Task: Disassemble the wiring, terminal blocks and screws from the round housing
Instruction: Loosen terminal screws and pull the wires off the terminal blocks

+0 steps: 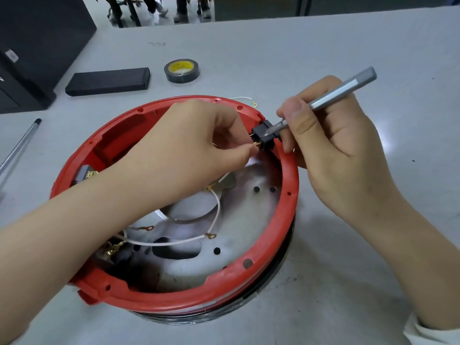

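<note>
Risk item: right hand (331, 135) grips screwdriver (341, 92) at black terminal block (265, 135) on round housing (286, 195); left hand (199, 138) pinches brass terminal (256, 143) beside it; a slipped tip could jab those fingers.

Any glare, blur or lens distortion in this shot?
Head view: overhead light glares off the metal plate inside the red housing and off the table; the wide angle bows the table's far edge; both hands look sharp.
</note>
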`<control>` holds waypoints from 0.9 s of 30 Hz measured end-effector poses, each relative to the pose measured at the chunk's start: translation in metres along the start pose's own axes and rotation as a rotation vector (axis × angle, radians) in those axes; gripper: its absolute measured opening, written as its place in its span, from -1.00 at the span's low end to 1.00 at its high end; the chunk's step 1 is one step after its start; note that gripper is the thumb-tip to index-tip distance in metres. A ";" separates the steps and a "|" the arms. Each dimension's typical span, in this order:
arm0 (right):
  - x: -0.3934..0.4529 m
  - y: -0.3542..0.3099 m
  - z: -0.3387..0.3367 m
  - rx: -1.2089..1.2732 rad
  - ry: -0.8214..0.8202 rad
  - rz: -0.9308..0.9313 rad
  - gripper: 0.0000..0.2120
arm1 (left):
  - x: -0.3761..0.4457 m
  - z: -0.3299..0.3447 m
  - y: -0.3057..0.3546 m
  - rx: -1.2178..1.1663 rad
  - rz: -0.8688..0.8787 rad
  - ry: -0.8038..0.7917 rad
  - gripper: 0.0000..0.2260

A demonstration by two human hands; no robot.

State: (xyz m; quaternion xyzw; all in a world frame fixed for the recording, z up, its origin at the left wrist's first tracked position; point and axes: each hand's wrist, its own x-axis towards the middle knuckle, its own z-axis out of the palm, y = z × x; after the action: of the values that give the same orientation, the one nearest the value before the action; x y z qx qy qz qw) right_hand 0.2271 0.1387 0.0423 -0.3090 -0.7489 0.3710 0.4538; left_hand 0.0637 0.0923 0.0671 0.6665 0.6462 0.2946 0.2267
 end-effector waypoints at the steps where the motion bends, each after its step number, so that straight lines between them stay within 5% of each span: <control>1: 0.000 0.000 0.001 -0.010 0.007 -0.013 -0.85 | 0.000 0.000 0.000 0.003 0.002 -0.004 -0.87; 27: 0.001 0.002 -0.002 -0.173 -0.079 -0.146 -0.89 | 0.006 0.001 -0.004 -0.032 -0.002 -0.071 -0.83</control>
State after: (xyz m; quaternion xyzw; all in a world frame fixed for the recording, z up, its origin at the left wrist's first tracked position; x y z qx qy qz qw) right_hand 0.2287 0.1411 0.0418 -0.2770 -0.8159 0.2829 0.4214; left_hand 0.0620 0.0985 0.0642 0.6721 0.6336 0.2810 0.2604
